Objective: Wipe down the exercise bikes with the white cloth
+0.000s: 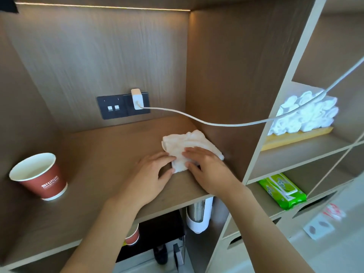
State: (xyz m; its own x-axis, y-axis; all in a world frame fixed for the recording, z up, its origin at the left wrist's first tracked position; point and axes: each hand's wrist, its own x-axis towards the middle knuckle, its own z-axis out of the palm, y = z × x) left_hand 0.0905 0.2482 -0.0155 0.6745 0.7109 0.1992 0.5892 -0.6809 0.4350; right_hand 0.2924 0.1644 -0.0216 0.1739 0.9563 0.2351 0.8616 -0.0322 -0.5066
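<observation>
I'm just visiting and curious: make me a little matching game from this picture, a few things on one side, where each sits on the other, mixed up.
Things:
1. white cloth
2. red paper cup
3. green wipes pack
4. white charger

Places:
A. plugged into the dark wall socket
B. under both hands on the wooden shelf
C. lower compartment on the right
D. left end of the wooden shelf

Pairs: 1-B, 2-D, 3-C, 4-A

Both hands (177, 170) on white cloth (189, 146)

The white cloth (190, 147) lies crumpled and partly folded on the wooden shelf (102, 152), right of the frame's centre, its far corner near the shelf's right wall.
</observation>
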